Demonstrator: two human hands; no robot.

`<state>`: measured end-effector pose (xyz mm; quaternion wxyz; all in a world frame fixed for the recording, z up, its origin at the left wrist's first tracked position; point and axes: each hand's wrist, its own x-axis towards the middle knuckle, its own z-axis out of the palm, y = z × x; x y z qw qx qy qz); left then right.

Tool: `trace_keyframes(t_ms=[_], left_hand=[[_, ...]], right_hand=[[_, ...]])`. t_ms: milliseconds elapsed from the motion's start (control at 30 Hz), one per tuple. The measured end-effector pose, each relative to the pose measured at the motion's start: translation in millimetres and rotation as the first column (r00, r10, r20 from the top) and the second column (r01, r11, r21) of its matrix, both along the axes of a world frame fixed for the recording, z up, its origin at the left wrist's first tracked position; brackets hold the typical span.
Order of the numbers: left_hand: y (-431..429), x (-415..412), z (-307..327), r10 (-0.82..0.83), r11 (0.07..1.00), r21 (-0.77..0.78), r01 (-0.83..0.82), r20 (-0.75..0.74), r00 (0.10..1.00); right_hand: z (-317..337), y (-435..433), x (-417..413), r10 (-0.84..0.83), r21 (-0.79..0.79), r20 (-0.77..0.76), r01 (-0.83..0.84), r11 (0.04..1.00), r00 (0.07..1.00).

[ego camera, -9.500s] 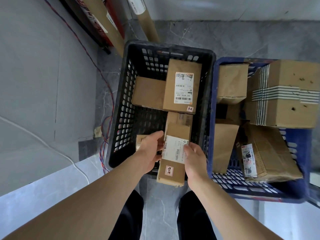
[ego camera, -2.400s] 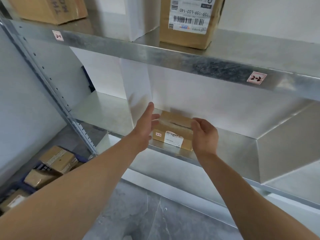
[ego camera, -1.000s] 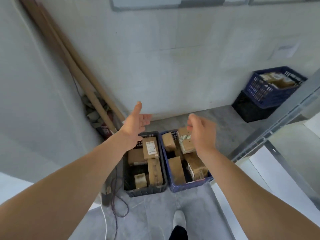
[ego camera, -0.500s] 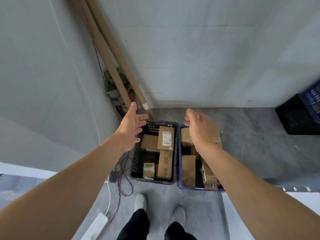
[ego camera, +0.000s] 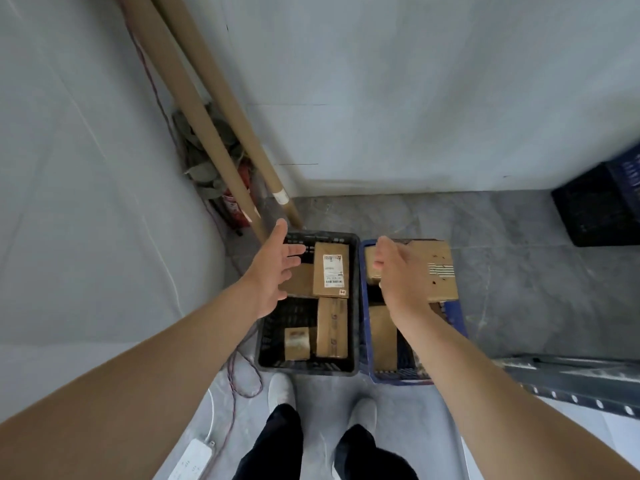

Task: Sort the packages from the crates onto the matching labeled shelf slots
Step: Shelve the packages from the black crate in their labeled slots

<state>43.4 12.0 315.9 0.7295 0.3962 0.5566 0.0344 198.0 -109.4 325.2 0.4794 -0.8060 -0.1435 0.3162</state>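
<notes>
i'm holding my left hand (ego camera: 273,271) splayed and empty over the black crate (ego camera: 308,368), right hand (ego camera: 401,275) hovering over the blue crate (ego camera: 398,378), fingers seemingly relaxed, gripping nothing

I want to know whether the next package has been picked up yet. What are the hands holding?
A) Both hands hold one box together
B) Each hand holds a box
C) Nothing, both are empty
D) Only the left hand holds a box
C: the left hand and the right hand reach with loose, empty fingers over the black crate and blue crate.
</notes>
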Motion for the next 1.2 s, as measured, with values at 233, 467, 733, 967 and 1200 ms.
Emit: trace_keyframes(t_ms=[233,467,733,967,1200], left_hand=[[20,12,-98,-0.033,0.999,-0.032,0.030,-0.085,0.996],[32,30,-230,-0.046,0.997,-0.065,0.035,-0.166,0.985],[56,72,-373,-0.051,0.998,-0.057,0.040,-0.189,0.981],[64,104,-449,-0.054,0.995,-0.097,0.035,-0.200,0.978],[67,117,-493,-0.097,0.984,-0.158,0.077,-0.126,0.987]], right_hand=[[-103,20,12,0.044,-0.109,-0.113,-0.057,0.992,0.993],[-263,41,32,0.109,-0.204,-0.206,-0.151,0.967,0.972],[-421,76,48,0.038,-0.239,-0.346,-0.127,0.963,0.938],[-498,95,64,-0.057,-0.240,-0.352,-0.031,0.970,0.934],[-532,104,65,-0.128,-0.283,-0.389,0.013,0.959,0.912]])
